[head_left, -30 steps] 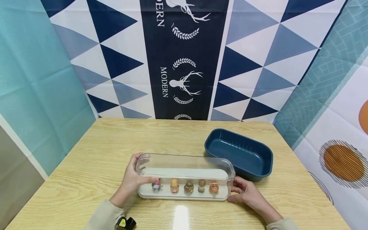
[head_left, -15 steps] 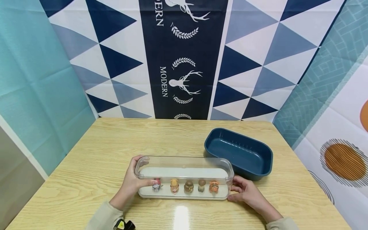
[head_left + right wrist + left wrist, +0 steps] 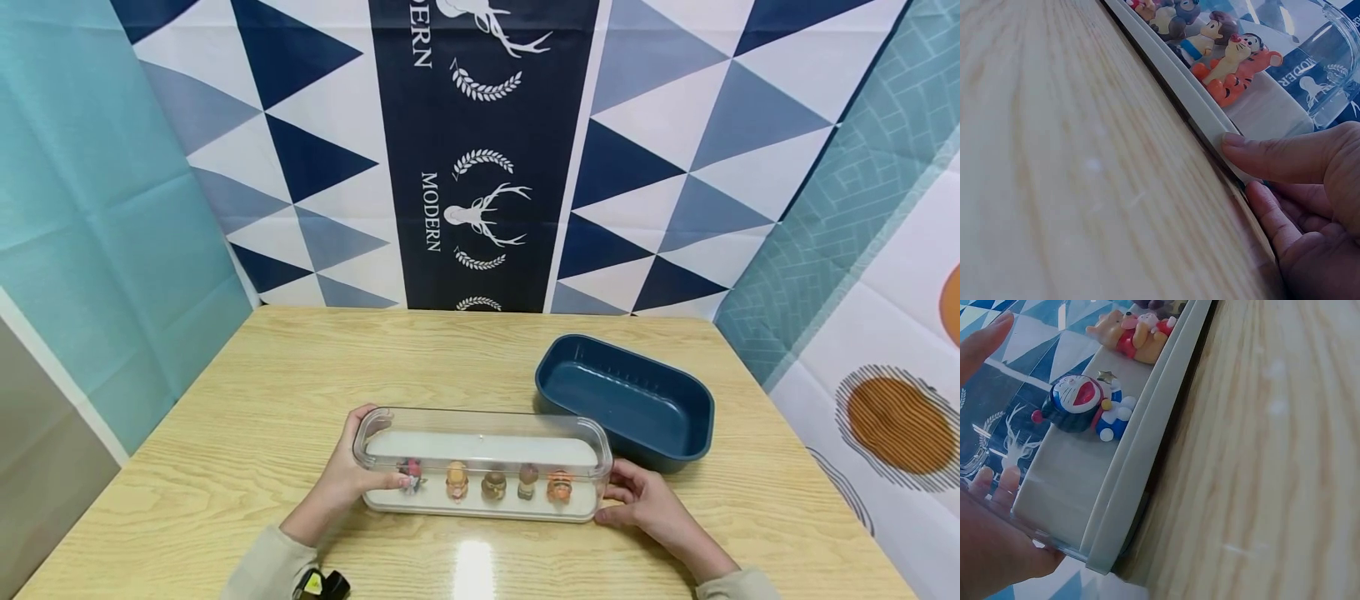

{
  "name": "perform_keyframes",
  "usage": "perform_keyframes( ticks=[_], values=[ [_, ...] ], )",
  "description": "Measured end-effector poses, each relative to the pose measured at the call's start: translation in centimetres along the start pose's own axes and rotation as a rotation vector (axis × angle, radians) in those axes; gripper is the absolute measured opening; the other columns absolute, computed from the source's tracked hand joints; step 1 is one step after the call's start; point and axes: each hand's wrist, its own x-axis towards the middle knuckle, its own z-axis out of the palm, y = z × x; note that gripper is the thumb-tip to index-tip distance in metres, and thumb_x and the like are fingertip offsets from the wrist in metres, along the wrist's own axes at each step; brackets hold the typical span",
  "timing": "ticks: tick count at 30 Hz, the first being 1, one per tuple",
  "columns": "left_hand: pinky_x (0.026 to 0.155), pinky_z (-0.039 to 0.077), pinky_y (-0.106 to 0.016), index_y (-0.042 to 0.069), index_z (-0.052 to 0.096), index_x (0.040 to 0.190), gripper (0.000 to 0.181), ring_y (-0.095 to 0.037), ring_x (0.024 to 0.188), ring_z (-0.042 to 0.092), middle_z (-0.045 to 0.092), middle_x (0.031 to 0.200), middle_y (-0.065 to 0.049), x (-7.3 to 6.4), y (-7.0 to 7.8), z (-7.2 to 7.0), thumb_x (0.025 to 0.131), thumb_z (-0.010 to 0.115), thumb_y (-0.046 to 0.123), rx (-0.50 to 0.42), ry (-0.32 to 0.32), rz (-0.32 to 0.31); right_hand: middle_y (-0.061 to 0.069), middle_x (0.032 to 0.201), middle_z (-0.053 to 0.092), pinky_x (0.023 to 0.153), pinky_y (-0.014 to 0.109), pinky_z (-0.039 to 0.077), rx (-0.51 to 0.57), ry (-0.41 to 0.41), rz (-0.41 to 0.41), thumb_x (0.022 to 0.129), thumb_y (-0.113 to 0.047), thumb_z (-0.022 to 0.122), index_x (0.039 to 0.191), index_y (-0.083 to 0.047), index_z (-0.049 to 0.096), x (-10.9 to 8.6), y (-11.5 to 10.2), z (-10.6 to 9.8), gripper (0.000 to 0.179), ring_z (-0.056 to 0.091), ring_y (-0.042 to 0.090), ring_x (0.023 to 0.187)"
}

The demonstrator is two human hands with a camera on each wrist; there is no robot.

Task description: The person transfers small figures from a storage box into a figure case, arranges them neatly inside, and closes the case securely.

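Observation:
A long display case stands near the table's front, with a clear cover (image 3: pixel 487 423) over a white base (image 3: pixel 480 510). My left hand (image 3: pixel 341 473) grips the cover's left end, thumb along the front and fingers behind. At the other end, my right hand (image 3: pixel 641 493) pinches the base's corner; its thumb rests on the rim in the right wrist view. Several small figurines sit in a row inside: a blue-and-white cat (image 3: pixel 1075 400) closest to my left hand, then a yellow bear (image 3: pixel 1132 339) in red, two brown-headed figures, and an orange striped tiger (image 3: pixel 1238 75) towards my right hand.
Behind the case on the right, a dark blue rectangular basin (image 3: pixel 626 400) stands close to its back corner. The wooden table (image 3: pixel 187 500) meets patterned cloth hangings (image 3: pixel 472 167) at the back and sides. A black device (image 3: pixel 322 583) is on my left wrist.
The clear cover's upper edge has dropped slightly, most at the left end, with my left hand still holding it. My right hand has stayed at the base's corner.

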Motion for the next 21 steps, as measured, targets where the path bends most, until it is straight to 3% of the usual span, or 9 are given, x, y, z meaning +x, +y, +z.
perform_keyframes(
  ticks=[8,12,17,18,21],
  values=[
    [0.117,0.016,-0.052,-0.007,0.024,0.138,0.100,-0.023,0.128,0.037,0.039,0.140,-0.025,0.0,0.6,-0.4,0.061,0.087,-0.009,0.002,-0.047,-0.028,0.012,0.110,0.061,0.079,0.030,0.061,0.019,-0.004,0.000,0.076,0.013,0.075,0.133,0.029,0.030,0.1,0.1,0.0,0.075,0.067,0.012,0.098],
    [0.113,0.027,-0.035,-0.006,0.021,0.140,0.096,-0.018,0.126,0.039,0.037,0.140,-0.025,0.1,0.8,-1.7,0.068,0.085,-0.002,-0.002,-0.143,-0.006,0.013,0.113,0.061,0.083,0.028,0.060,0.013,-0.040,-0.007,0.079,0.010,0.074,0.133,0.031,0.028,0.2,0.0,-0.1,0.074,0.067,0.010,0.101],
    [0.103,0.040,-0.019,-0.010,0.017,0.144,0.086,-0.009,0.125,0.043,0.033,0.141,-0.028,0.6,0.9,-3.2,0.083,0.075,0.005,-0.034,-0.288,0.061,0.029,0.128,0.055,0.089,0.027,0.057,-0.054,-0.094,0.037,0.086,0.002,0.072,0.136,0.029,0.027,-0.1,-1.2,-0.3,0.072,0.063,0.011,0.110],
    [0.108,0.039,-0.025,-0.009,0.016,0.146,0.084,-0.007,0.125,0.043,0.032,0.142,-0.029,0.7,1.0,-3.4,0.086,0.072,0.007,-0.017,-0.301,0.060,0.030,0.130,0.054,0.090,0.027,0.057,-0.085,-0.104,0.049,0.088,0.000,0.071,0.136,0.028,0.029,-0.2,-1.7,-0.4,0.069,0.063,0.013,0.111],
    [0.112,0.035,-0.044,-0.006,0.011,0.150,0.078,-0.026,0.134,0.040,0.032,0.144,-0.032,1.3,1.7,-3.9,0.093,0.063,0.010,0.067,-0.315,0.058,0.033,0.132,0.052,0.089,0.025,0.056,-0.217,-0.138,0.045,0.093,-0.006,0.067,0.136,0.023,0.037,-0.6,-3.3,-1.0,0.060,0.061,0.021,0.115]
  ],
)
